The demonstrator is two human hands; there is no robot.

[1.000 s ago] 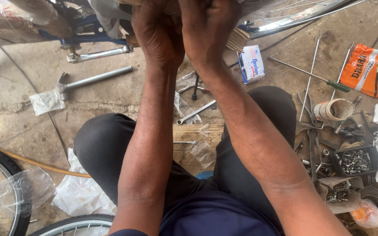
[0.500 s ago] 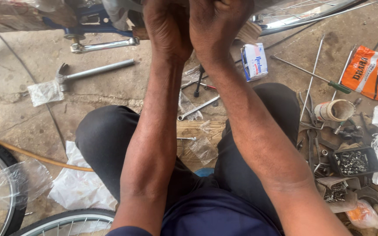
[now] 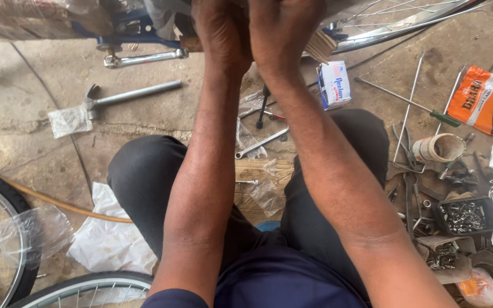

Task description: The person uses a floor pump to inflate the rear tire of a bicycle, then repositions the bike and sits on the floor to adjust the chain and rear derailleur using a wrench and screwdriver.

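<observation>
Both my arms reach up to the top edge of the head view. My left hand (image 3: 221,31) and my right hand (image 3: 283,28) are pressed close together at a blue bicycle frame (image 3: 126,25) near its silver crank arm (image 3: 144,57). The fingers are cut off by the frame's edge, so what they grip is hidden. A spoked wheel rim (image 3: 395,25) runs to the right of my right hand. A wooden block (image 3: 320,45) shows just beside my right wrist.
On the concrete floor lie a hammer (image 3: 126,96), a spanner (image 3: 261,142), a small blue-and-white box (image 3: 334,85), long rods (image 3: 409,105) and an orange packet (image 3: 486,100). A black tray of nuts (image 3: 466,215) sits at the right. Wheels (image 3: 7,234) and plastic bags (image 3: 109,242) lie at the left.
The view has shifted slightly, so the floor items sit lower in the picture. My hands stay together at the bicycle frame at the top.
</observation>
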